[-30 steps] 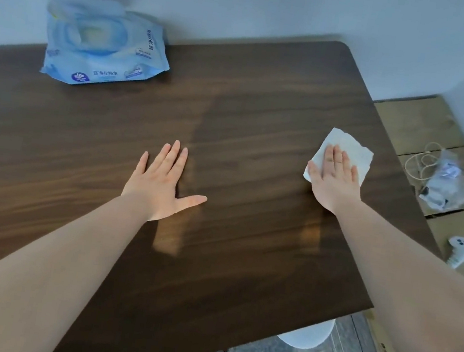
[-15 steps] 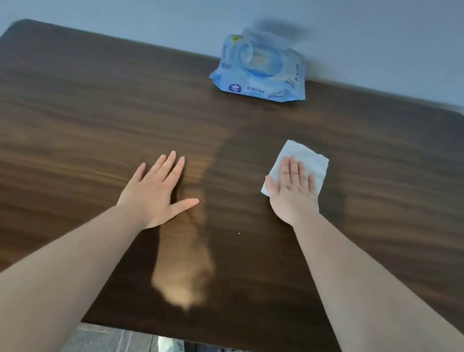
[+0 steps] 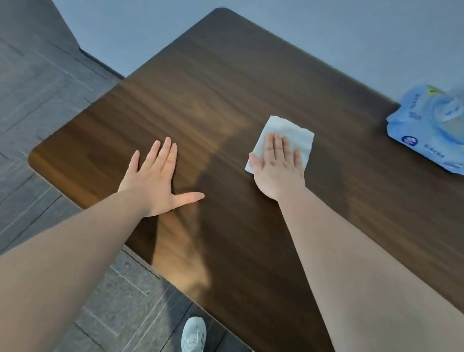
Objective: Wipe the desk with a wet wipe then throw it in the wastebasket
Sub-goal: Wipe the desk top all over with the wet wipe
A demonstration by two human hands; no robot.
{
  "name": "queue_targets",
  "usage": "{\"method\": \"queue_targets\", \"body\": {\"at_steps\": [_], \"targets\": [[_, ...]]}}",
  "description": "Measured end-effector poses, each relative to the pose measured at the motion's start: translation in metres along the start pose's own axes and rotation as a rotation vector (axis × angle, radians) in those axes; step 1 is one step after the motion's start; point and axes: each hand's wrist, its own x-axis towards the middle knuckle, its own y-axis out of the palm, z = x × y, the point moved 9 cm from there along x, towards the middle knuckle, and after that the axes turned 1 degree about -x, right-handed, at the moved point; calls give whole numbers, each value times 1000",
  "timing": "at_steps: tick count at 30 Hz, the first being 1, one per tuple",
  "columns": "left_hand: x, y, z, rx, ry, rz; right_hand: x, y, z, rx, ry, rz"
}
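Observation:
A white wet wipe (image 3: 288, 130) lies spread on the dark wooden desk (image 3: 238, 70), left of its middle. My right hand (image 3: 280, 172) presses flat on the wipe's near half, fingers together, holding it against the wood. Resting flat on the desk near its left front corner is my left hand (image 3: 156, 183), fingers extended, thumb out, nothing in it. No wastebasket is in view.
A blue pack of wet wipes (image 3: 442, 138) sits at the desk's far right edge against the pale wall. Grey tiled floor (image 3: 10, 123) lies left of and in front of the desk. My shoe (image 3: 193, 337) shows below the front edge.
My right hand has slid the wipe leftward across the desk, from near the right edge to left of the middle. My view has swung left. The left hand stays planted.

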Motion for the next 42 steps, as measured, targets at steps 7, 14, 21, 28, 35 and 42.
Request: {"method": "queue_targets", "body": {"at_steps": [7,14,21,28,35,42], "targets": [[3,4,3,-74,-10,-11,47,-3,105,-57,-172,2],[4,4,4,-110,8,-15,72,0,192,-30,-341,26],[1,1,2,-88,17,-39,73,-1,213,-83,-426,27],[-25,7,8,-191,77,-230,48,9,205,-90,-444,21],[-29,4,8,-153,56,-138,-2,23,147,-26,-357,17],[-56,10,-57,-16,167,-82,-58,29,38,27,-188,10]]}}
